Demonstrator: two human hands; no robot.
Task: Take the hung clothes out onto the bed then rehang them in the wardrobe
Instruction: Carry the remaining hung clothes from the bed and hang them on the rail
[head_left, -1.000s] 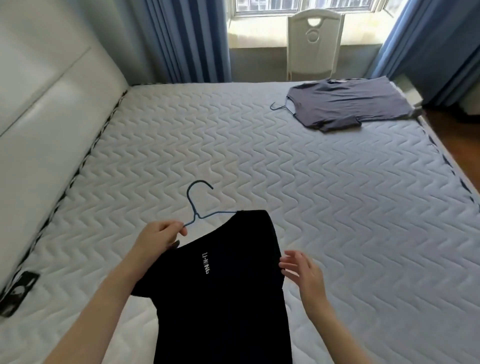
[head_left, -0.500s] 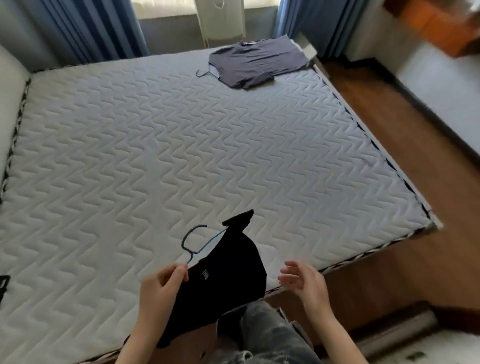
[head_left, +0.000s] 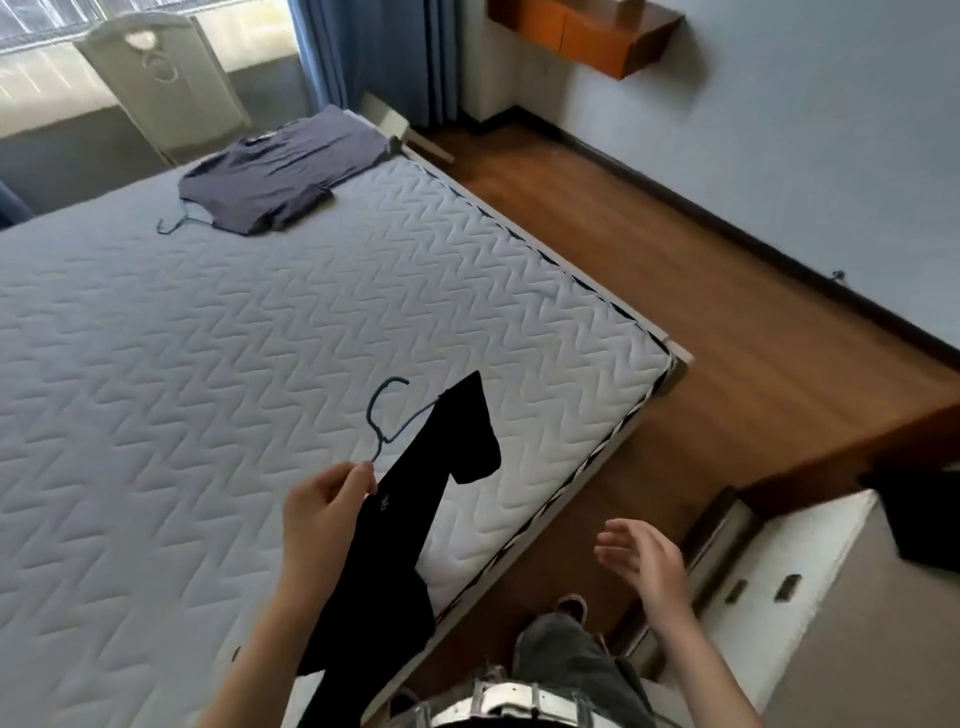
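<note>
Shirt (head_left: 410, 499), hanger (head_left: 383, 440) pinched in left grip (head_left: 324, 512), now over bed (head_left: 208, 364) edge; right grip (head_left: 641, 558) wide.

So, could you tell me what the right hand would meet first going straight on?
Probably the black T-shirt that the left hand holds by its hanger over the bed; depth is unclear.

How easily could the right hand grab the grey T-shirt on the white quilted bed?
Probably not: the right hand hovers beside the bed; the grey T-shirt lies at its far end.
</note>
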